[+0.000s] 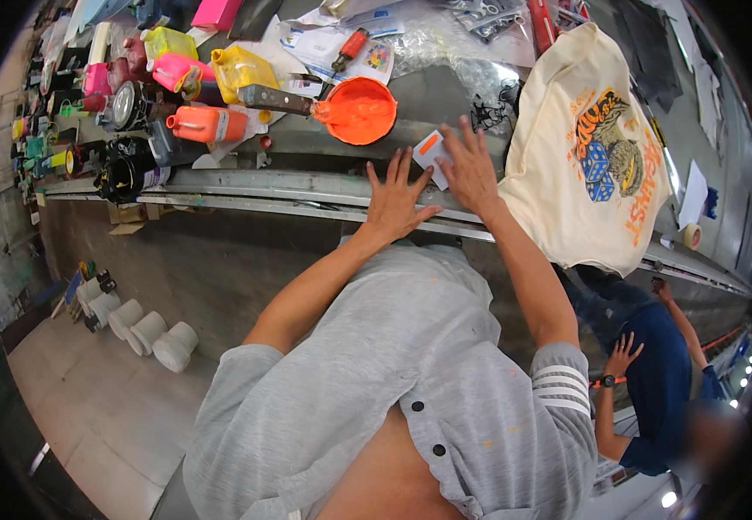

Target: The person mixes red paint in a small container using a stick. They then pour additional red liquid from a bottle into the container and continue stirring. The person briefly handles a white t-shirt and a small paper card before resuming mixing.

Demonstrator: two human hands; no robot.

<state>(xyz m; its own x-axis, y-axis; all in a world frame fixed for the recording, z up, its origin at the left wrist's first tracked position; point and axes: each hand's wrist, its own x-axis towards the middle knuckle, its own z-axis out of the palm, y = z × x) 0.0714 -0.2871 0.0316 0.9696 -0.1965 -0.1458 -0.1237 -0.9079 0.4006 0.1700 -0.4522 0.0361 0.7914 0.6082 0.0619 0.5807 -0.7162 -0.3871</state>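
Observation:
My left hand (396,201) rests at the table's near edge with its fingers spread, its fingertips close to a small white card (428,153) that bears an orange stripe. Over the card's right side lies my right hand (471,169), fingers stretched out and touching it. Just beyond is a bowl of orange ink (367,111), with a flat tool with a worn handle (279,99) laid across its left rim. A cream printed cloth (597,147), with blue dice and orange lettering, drapes over the table edge right of my right hand.
Ink jugs, including an orange jug (211,124) and a yellow jug (244,73), crowd the left of the table. Clear plastic wrap (445,43) lies at the back. White buckets (175,347) stand on the floor at left. A person in dark blue (658,373) is at lower right.

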